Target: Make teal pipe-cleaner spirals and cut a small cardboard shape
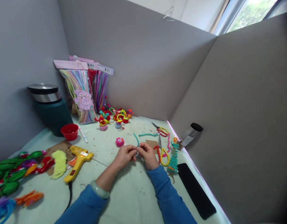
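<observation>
My left hand (126, 155) and my right hand (146, 153) meet above the middle of the table, fingertips close together. Between them they pinch a teal pipe cleaner (136, 139), whose free end sticks up and curves to the left. Its lower part is hidden by my fingers. Just beyond my left hand lies a small pink pompom-like ball (119, 142). A twisted teal strand (148, 135) lies behind my right hand, near a piece of brown cardboard (152, 143). Yellow-and-red scissors (165, 158) rest right beside that hand.
A yellow hot glue gun (79, 163), a red cup (69, 132) and a dark bottle (52, 113) stand at left. Several finished pipe cleaner pieces (121, 117) sit at the back. A second pair of scissors (162, 132), a coiled teal bundle (173, 157) and a black strip (196, 190) lie right.
</observation>
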Demonstrator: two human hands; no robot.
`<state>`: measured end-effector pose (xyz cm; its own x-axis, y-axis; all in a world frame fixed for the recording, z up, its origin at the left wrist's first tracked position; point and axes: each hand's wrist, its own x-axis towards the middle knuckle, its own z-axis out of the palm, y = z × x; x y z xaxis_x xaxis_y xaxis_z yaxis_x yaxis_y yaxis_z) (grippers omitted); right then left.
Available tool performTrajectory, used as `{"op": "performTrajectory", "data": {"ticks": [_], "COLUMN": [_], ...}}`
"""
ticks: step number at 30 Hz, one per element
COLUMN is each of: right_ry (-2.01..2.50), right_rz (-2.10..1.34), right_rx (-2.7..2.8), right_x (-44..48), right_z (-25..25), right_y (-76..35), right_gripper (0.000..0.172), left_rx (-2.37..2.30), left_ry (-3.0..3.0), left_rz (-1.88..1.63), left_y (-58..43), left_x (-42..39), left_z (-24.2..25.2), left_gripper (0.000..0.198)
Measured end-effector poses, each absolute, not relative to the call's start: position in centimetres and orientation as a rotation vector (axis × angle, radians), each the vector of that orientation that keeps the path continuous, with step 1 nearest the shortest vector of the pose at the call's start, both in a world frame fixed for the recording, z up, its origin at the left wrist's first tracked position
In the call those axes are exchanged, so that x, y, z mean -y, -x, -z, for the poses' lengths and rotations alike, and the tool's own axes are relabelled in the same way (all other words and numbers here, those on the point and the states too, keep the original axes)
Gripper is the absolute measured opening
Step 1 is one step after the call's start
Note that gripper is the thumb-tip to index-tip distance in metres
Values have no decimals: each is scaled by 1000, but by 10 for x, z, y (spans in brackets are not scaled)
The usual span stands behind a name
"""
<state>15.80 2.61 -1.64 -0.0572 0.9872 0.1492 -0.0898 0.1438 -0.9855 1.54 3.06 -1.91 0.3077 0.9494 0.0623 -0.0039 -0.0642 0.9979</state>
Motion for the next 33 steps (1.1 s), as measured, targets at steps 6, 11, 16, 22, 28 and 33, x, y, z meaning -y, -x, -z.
{"op": "performTrajectory", "data": {"ticks": [6, 11, 16, 22, 28, 33], "right_ry": [992, 1061, 1074, 1086, 1054, 1112], "right_rz": [-1123, -1011, -1038, -1094, -1200, -1039], "right_rx": [1277, 1352, 1430, 1355, 1360, 1437], "right_x": [-27, -24, -20, -21, -23, -22], "right_z": [20, 23, 25, 23, 21, 26], "right_y": [-155, -148, -144, -146, -150, -149], "right_gripper": [20, 22, 17, 19, 19, 15], "left_rx": [-1126, -1168, -1022, -973, -866, -1027], "left_ry": [-1554, -1297, -1058, -934, -887, -972], "left_rz": [-1177, -1291, -1179, -1159, -1076, -1115], "left_y": [-15, -12, -14, -11, -9, -16], "left_x": [-31, -34, -33, -32, -29, -31], "left_z": [18, 13, 6, 3, 1, 3], "left_gripper": [21, 22, 30, 30, 30, 37]}}
